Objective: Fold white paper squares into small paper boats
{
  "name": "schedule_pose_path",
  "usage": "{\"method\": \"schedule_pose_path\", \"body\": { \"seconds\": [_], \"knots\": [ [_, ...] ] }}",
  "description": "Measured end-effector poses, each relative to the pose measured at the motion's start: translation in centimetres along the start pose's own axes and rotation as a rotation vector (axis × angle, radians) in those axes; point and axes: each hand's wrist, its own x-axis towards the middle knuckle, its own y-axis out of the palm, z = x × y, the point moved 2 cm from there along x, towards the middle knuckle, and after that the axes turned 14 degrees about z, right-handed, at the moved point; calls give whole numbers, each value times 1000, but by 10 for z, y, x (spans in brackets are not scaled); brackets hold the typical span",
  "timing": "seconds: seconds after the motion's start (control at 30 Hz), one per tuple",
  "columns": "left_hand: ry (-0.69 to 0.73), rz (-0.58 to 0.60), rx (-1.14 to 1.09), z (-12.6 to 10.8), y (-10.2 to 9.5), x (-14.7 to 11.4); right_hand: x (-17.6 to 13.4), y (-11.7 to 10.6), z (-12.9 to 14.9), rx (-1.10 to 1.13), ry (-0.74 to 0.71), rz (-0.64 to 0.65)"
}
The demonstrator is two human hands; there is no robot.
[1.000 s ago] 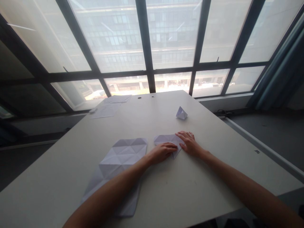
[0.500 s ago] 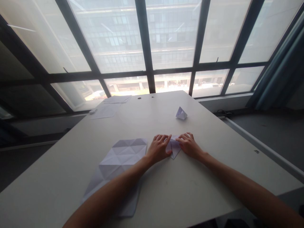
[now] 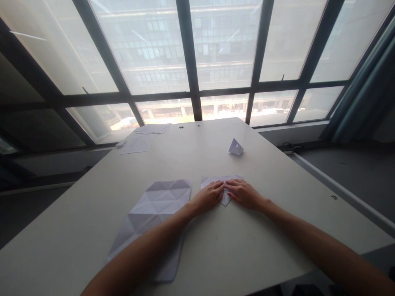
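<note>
White paper (image 3: 210,179), folded to a point.
It lies on the table (image 3: 197,154), a little nearer the right edge than the left and well in from both. Its long, straight side faces the table's far edge; its pointed tip aims toward the near edge, with a line running down the middle to that tip. The part between is mostly hidden, its folds unclear.

L hand (image 3: 207,196), R hand (image 3: 246,194) bare
</note>
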Motion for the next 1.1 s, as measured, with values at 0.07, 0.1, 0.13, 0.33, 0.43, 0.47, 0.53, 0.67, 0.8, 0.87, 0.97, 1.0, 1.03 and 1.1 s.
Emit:
{"method": "schedule_pose_path", "body": {
  "seconds": [0.07, 0.1, 0.13, 0.33, 0.43, 0.47, 0.53, 0.67, 0.8, 0.87, 0.97, 1.0, 1.03, 1.1],
  "knots": [
    [5, 53, -16, 3, 5, 2, 1, 6, -3, 35, -5, 42],
    [-4, 77, -12, 4, 7, 2, 1, 8, -4, 43, -2, 70],
    [-15, 98, 0, 5, 8, 2, 1, 10, -5, 44, 6, 99],
    [-83, 148, 91, 5, 8, -1, 1, 15, -6, 15, 65, 187],
    [-110, 169, 101, 5, 7, -2, 2, 16, -8, 11, 112, 185],
    [-119, 176, 104, 5, 7, -2, 3, 17, -9, 7, 138, 182],
    [-134, 189, 108, 6, 7, -2, 3, 18, -12, -3, 195, 181],
    [-154, 190, 103, 7, 9, -1, 4, 19, -17, -23, 268, 183],
    [-232, 146, 76, 11, 11, 0, 4, 19, -18, -32, 308, 168],
    [-287, 117, 63, 14, 13, 1, 3, 20, -19, -35, 330, 159],
    [-359, 81, 60, 19, 15, 0, 3, 20, -23, -38, 380, 137],
    [-378, 72, 60, 21, 16, 0, 3, 21, -24, -38, 399, 129],
    [-395, 64, 59, 22, 16, 0, 3, 21, -26, -36, 418, 122],
    [-426, 48, 51, 25, 17, 0, 3, 21, -28, -28, 444, 113]
  ]
}}
